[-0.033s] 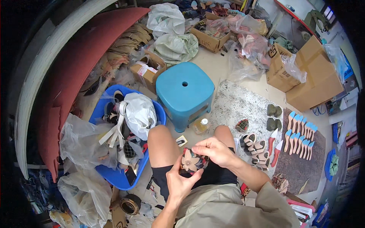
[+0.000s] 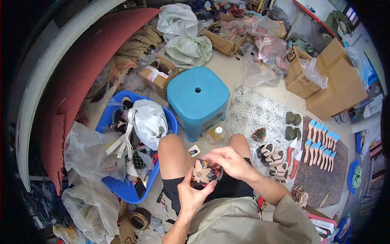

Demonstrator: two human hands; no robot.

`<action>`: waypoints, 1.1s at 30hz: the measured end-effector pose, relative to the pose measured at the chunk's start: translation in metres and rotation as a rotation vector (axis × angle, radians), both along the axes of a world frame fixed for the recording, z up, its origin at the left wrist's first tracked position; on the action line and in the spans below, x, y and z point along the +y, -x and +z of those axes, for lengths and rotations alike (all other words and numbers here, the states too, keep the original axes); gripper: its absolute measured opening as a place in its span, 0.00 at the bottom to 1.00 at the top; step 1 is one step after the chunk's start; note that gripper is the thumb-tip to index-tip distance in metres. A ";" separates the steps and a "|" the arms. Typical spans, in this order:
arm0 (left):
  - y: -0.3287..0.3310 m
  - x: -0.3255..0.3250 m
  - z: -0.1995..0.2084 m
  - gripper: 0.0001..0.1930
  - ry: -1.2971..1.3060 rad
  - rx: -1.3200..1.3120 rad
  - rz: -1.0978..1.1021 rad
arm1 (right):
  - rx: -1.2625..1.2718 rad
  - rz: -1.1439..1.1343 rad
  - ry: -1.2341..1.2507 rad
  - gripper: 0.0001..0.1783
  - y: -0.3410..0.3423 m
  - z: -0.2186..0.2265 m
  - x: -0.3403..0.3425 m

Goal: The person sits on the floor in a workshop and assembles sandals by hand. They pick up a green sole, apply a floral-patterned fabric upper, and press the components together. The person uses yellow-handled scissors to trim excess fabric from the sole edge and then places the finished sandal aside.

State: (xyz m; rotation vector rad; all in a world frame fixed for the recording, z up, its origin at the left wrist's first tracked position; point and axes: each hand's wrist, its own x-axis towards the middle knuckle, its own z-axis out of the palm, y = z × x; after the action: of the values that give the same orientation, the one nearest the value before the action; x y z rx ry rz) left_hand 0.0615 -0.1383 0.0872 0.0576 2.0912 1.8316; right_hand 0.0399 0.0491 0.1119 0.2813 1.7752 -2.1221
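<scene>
In front of my lap, my left hand (image 2: 193,196) is closed on a small dark piece with a patterned surface and a large beige flower (image 2: 201,172). Its thumb presses along the near edge, and its fingers go round the left side. Close over the piece's far right edge hovers my right hand (image 2: 228,162). Motion smears its fingertips, so whether they touch or pinch anything cannot be seen. A small yellowish card with a dark mark (image 2: 194,151) lies just beyond, between my knees.
Ahead stands a blue stool (image 2: 198,87), with a bottle of yellowish liquid (image 2: 215,134) near it. At left is a blue tub (image 2: 136,194) of straps and bags. Shoe parts (image 2: 275,157), red-handled knives (image 2: 290,156) and rows of blue-tipped insoles (image 2: 310,152) lie at right.
My right hand's fingers have lifted and shifted slightly from the piece's far edge and are now blurred. My left hand keeps its hold, with the flower piece nearly in place.
</scene>
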 end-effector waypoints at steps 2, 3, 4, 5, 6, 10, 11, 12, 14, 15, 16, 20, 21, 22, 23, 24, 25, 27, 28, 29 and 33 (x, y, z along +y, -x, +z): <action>0.002 0.001 0.009 0.30 -0.118 -0.100 0.007 | 0.149 -0.122 -0.024 0.14 0.000 -0.009 0.001; 0.004 0.001 0.015 0.29 -0.176 -0.150 0.011 | 0.223 -0.183 -0.036 0.14 -0.001 -0.013 0.001; 0.005 0.002 0.018 0.28 -0.161 -0.159 0.003 | 0.247 -0.081 -0.051 0.14 -0.005 -0.011 0.002; 0.007 0.002 0.021 0.27 -0.145 -0.168 -0.006 | 0.106 0.043 -0.054 0.13 -0.009 0.004 0.003; 0.007 0.002 0.021 0.26 -0.128 -0.176 -0.015 | 0.067 0.053 -0.029 0.12 -0.010 0.000 0.002; 0.007 0.001 0.019 0.25 -0.166 -0.214 -0.042 | -0.007 0.053 0.081 0.12 -0.010 -0.002 0.001; 0.007 0.001 0.021 0.25 -0.175 -0.241 -0.046 | -0.030 0.049 0.086 0.12 -0.010 -0.002 0.001; 0.007 0.001 0.022 0.24 -0.185 -0.268 -0.050 | -0.054 0.045 0.091 0.12 -0.010 -0.002 0.002; 0.007 0.000 0.016 0.24 -0.194 -0.255 -0.018 | 0.003 0.012 -0.011 0.12 -0.009 0.005 -0.002; 0.007 0.000 0.012 0.24 -0.199 -0.249 -0.003 | 0.081 -0.023 -0.122 0.12 -0.011 0.013 -0.009; 0.006 0.001 0.010 0.23 -0.193 -0.217 0.024 | 0.158 -0.062 -0.238 0.12 -0.013 0.018 -0.013; 0.004 0.006 0.013 0.24 -0.114 -0.123 0.043 | 0.243 -0.019 -0.492 0.13 -0.015 0.019 -0.019; 0.004 0.007 0.015 0.25 -0.081 -0.108 0.026 | 0.214 -0.018 -0.413 0.12 -0.014 0.018 -0.017; 0.004 0.006 0.015 0.26 -0.087 -0.125 0.028 | 0.187 -0.015 -0.330 0.12 -0.013 0.016 -0.015; 0.004 0.005 0.015 0.26 -0.093 -0.143 0.031 | 0.053 -0.027 -0.173 0.11 -0.011 0.010 -0.011; 0.004 0.003 0.015 0.26 -0.099 -0.160 0.033 | -0.004 -0.028 -0.130 0.11 -0.010 0.006 -0.009; 0.004 0.003 0.013 0.27 -0.113 -0.156 0.039 | -0.059 -0.027 -0.087 0.11 -0.009 0.002 -0.007; 0.003 0.002 0.007 0.29 -0.142 -0.147 0.051 | -0.028 -0.040 -0.076 0.12 -0.009 -0.015 -0.003; 0.003 0.001 0.006 0.30 -0.069 -0.110 0.058 | -0.013 -0.044 -0.069 0.12 -0.005 -0.012 -0.005; 0.002 0.001 0.005 0.31 0.005 -0.073 0.065 | 0.047 -0.055 -0.155 0.13 -0.005 -0.005 -0.008; 0.002 0.009 0.014 0.35 0.224 0.195 0.041 | 0.216 -0.029 -0.417 0.18 -0.008 0.006 -0.017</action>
State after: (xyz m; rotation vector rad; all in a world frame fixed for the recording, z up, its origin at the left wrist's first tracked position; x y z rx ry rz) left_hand 0.0594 -0.1290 0.1009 0.1412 2.4365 1.6604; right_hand 0.0476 0.0318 0.1175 0.1880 2.3495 -1.8397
